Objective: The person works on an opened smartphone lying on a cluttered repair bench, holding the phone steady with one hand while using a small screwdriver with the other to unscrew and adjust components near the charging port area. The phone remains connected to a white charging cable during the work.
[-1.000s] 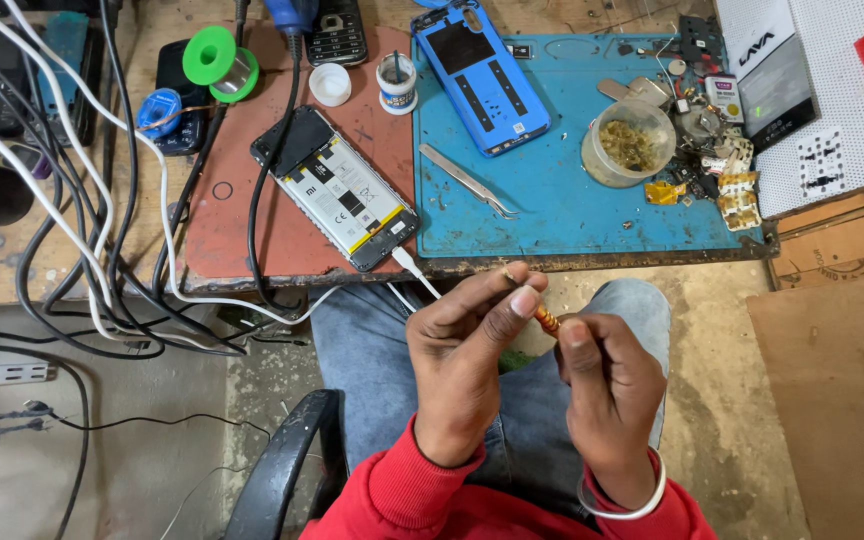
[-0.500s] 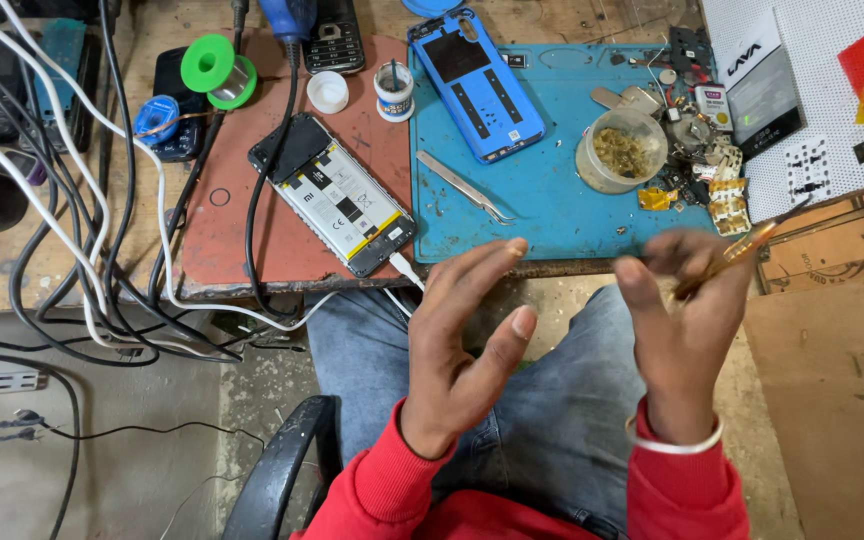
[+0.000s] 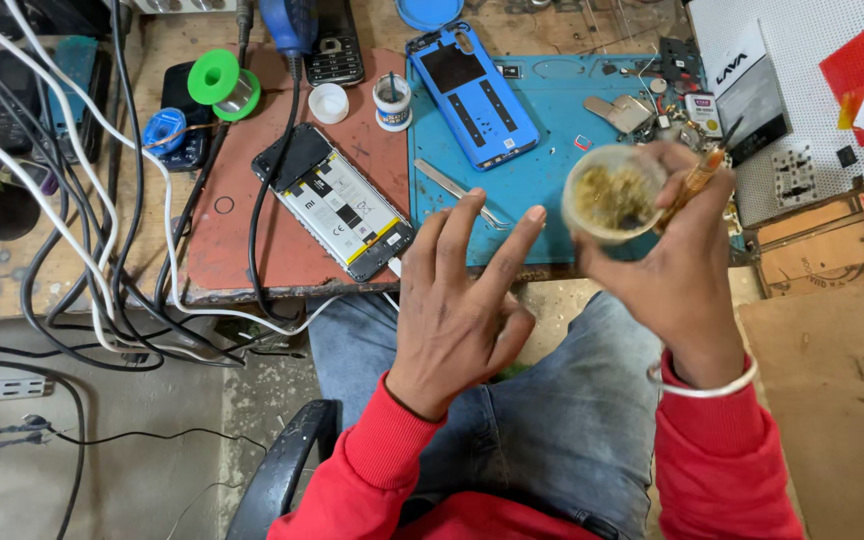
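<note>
We see the right hand [image 3: 687,265] closed around a small round tub [image 3: 612,195] of yellowish paste, with a thin orange-handled tool [image 3: 694,180] pinched in its fingers, above the blue mat's [image 3: 542,130] near right edge. The left hand [image 3: 462,310] hovers left of it, fingers spread, holding nothing.

Two hands are in view, the left hand [image 3: 457,310] empty and spread, the right hand [image 3: 677,270] holding one small round tub [image 3: 612,195] and one orange-handled tool [image 3: 697,180]. On the tabletop [image 3: 552,130] lie one opened phone [image 3: 337,200], one blue back cover [image 3: 472,90], one keypad phone [image 3: 332,45], one pair of tweezers [image 3: 462,190] and one green spool [image 3: 222,85]. Two mats show, one red [image 3: 252,240] and one blue [image 3: 562,110]; the small parts at the far right look too cluttered to count.
</note>
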A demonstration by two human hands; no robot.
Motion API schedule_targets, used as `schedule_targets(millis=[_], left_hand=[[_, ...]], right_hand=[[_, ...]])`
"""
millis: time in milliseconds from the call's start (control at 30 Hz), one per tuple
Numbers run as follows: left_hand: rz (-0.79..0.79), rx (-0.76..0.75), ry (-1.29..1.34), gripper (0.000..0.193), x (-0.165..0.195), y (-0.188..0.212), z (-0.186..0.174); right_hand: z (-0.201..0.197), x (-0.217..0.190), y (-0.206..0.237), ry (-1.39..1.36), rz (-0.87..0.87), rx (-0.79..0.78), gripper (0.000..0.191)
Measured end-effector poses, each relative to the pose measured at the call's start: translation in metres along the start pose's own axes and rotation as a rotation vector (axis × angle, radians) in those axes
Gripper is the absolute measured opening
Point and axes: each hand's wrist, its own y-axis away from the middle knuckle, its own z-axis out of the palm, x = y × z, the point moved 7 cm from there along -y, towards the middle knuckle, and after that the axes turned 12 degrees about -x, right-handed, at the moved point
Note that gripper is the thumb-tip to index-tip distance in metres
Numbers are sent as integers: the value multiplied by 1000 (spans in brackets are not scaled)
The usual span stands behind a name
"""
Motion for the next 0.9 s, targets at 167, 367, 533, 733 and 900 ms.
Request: schedule_targets(millis=[167, 367, 533, 733, 900], left_hand=[[95, -16, -190, 75, 2, 4, 6], [225, -22, -269, 67, 4, 16, -10], [359, -90, -264, 55, 3, 24, -28], [118, 228, -141, 49, -19, 22, -81], [26, 350, -124, 46, -28, 34, -103]], right_hand=[[6, -17, 25, -358, 68, -157, 72], [7, -3, 29, -749, 65, -342, 71], [-7, 13, 32, -888, 97, -297, 63], [-18, 11, 3, -571, -67, -70, 61], [-14, 0, -82, -313, -189, -58, 68]])
